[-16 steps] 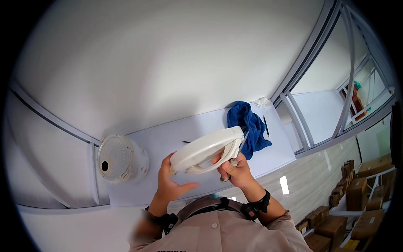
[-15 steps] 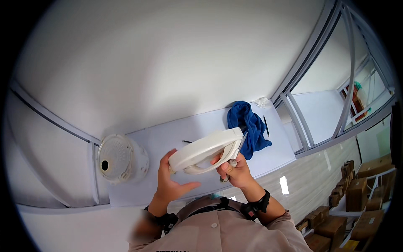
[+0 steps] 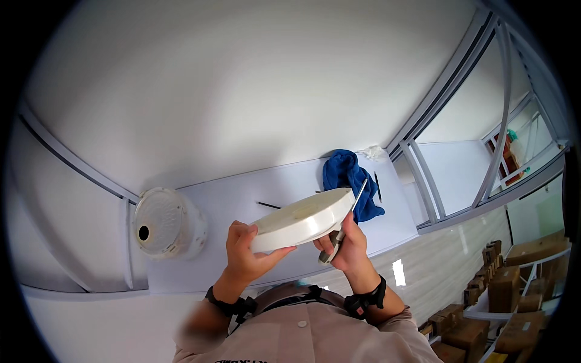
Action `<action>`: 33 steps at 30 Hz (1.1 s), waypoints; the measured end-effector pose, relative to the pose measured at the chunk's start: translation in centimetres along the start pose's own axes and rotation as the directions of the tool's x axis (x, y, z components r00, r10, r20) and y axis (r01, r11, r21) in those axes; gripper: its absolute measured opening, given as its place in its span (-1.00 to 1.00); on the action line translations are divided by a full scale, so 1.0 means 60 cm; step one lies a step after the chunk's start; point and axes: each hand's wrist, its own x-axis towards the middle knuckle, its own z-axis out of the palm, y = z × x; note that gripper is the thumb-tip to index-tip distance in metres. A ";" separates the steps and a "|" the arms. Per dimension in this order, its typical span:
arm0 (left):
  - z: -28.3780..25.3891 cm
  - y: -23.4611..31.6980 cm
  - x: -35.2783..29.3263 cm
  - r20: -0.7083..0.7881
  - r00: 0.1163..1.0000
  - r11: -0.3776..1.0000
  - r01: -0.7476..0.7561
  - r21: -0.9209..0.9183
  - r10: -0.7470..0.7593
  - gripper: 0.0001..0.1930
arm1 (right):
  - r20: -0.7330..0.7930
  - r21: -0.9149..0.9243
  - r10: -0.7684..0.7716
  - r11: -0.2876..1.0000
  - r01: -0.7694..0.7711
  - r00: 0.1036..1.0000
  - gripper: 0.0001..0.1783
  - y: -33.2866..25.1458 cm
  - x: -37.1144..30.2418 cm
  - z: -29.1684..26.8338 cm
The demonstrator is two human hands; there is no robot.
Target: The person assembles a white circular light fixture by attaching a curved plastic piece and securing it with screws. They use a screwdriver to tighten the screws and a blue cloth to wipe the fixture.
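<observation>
A white round plastic cover (image 3: 305, 221) with a deep rim is held tilted over the table, its rim wall facing me. At its left end my left hand (image 3: 242, 259) grips it, fingers behind and thumb along the lower edge. My right hand (image 3: 352, 247) is closed on a screwdriver (image 3: 329, 250) with a greyish handle. The metal shaft points up past the cover's right end. That hand also steadies the cover there; some of its fingers are hidden.
On the table (image 3: 224, 181), a white plastic drum (image 3: 175, 221) with a dark hole stands at the left. A blue cloth (image 3: 345, 172), a thin black rod (image 3: 269, 205) and another dark rod (image 3: 377, 186) lie behind the cover. Brown boxes (image 3: 505, 289) fill shelves at right.
The cover has turned, hiding the ring opening and showing its outer rim. My left hand has closed more firmly on its left end. The screwdriver's shaft now stands clear of the cover.
</observation>
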 end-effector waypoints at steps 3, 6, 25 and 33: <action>0.007 0.002 -0.010 -0.011 1.000 1.000 -0.003 -0.020 0.003 0.01 | -0.122 0.020 0.023 1.000 -0.021 0.992 -0.35 -0.005 0.000 0.011; 0.014 0.010 -0.011 -0.062 0.996 0.997 -0.072 -0.017 0.071 0.00 | -0.148 -0.006 0.003 1.000 -0.004 0.989 -0.36 -0.008 0.000 0.017; 0.043 -0.018 -0.086 0.057 0.950 0.873 0.303 -0.383 -0.306 0.26 | -0.340 -0.131 0.249 0.942 -0.308 0.907 -0.42 -0.007 0.032 0.027; 0.053 -0.057 -0.143 0.195 0.808 0.712 0.583 -0.392 -0.555 -0.05 | -0.367 0.043 0.469 0.871 -0.489 0.803 -0.46 0.060 0.032 -0.066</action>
